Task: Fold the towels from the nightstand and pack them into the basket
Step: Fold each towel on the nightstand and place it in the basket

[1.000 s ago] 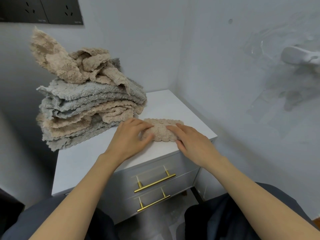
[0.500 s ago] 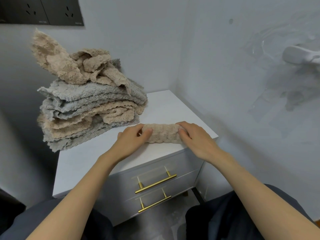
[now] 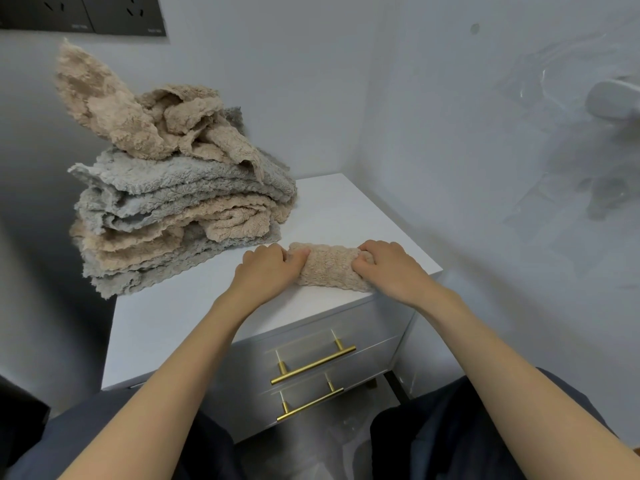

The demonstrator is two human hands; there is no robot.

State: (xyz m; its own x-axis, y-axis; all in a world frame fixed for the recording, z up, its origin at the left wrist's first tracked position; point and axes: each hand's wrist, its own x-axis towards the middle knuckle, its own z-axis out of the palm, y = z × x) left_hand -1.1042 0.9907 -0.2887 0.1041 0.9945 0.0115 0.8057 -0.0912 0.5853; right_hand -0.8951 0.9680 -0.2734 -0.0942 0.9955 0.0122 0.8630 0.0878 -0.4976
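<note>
Writing: faint pale print runs along the lower edge of the dark socket panels on the far wall at upper left, and it is too small to read.
Nightstand: it has a smooth, matte white top and stands in a corner of the room. Two flat, pale drawer fronts fill its near face.
Handles: there are two slim brass-coloured bars on short posts, the upper handle on the top drawer and the lower handle on the one beneath.
Walls: they are plain pale grey-blue. The right wall carries a glossy, wrinkled clear film, and a rounded white fixture shows blurred at the far right edge.
Towel pile: it sits far left on the top as a thick, loosely folded stack of fleecy grey and beige towels with scalloped edges. A crumpled beige towel lies on top with one corner standing up.
Rolled towel: beige, nubbly fleece is wound into a short, tight cylinder. It lies crosswise on the near right of the top, close to the front edge and just right of the pile.
Left hand: its fingers curl over the roll's left end, gripping it.
Right hand: its fingers curl over the roll's right end, gripping it.
Person: the forearms are bare, and dark trousers show along the near edge.
</note>
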